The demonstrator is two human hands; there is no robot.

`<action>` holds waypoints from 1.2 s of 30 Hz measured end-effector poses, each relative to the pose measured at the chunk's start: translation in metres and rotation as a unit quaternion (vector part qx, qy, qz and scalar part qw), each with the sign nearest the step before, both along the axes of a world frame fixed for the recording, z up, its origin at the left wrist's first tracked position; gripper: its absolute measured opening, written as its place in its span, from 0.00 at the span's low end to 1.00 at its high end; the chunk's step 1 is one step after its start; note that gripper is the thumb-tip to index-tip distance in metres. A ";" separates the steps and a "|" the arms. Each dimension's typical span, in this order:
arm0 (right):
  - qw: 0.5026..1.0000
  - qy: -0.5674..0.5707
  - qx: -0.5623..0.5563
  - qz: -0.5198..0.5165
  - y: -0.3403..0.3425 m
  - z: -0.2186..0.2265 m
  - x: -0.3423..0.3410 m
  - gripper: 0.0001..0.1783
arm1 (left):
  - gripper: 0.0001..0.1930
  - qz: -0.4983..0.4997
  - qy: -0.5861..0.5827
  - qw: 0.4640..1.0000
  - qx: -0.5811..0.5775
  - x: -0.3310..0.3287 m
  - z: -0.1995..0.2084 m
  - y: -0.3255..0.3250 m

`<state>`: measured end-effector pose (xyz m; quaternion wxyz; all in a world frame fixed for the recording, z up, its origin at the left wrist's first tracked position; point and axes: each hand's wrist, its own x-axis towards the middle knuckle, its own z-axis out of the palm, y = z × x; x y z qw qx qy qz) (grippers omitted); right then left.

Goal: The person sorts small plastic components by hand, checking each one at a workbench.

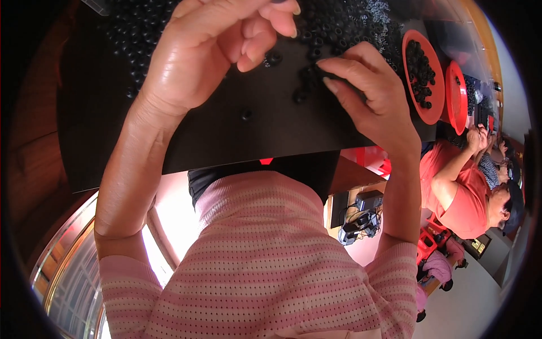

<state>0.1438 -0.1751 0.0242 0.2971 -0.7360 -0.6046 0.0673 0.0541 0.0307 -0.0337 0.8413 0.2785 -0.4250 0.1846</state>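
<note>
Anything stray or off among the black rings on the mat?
One small black ring lies alone on the black mat, apart from the heap of rings at the far edge. Left hand and right hand work near the heap. Nothing looks spilled or damaged.

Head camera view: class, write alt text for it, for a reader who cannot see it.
Two bare hands work over a black table top strewn with small black rings: the left hand curls its fingers, the right hand presses on rings. Two red dishes of rings sit to the right, near another person in an orange shirt.
</note>
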 end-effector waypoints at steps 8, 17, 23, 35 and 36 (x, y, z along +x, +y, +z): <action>0.999 -0.028 0.026 0.009 0.018 -0.011 -0.007 0.12 | 0.14 -0.013 0.040 0.997 -0.064 -0.008 0.003 0.000; 0.994 -0.107 0.004 0.028 0.045 -0.014 -0.025 0.06 | 0.14 0.018 0.070 0.997 -0.039 -0.020 0.003 0.006; 0.987 -0.152 0.037 0.047 0.059 -0.021 -0.049 0.07 | 0.14 0.028 0.046 0.998 -0.029 -0.029 -0.001 0.012; 0.992 0.067 0.088 0.055 0.048 -0.008 -0.040 0.10 | 0.17 0.217 0.426 0.876 0.069 -0.071 0.037 -0.008; 0.992 0.065 0.089 0.054 0.045 -0.005 -0.038 0.10 | 0.17 0.199 0.428 0.879 0.060 -0.070 0.037 -0.009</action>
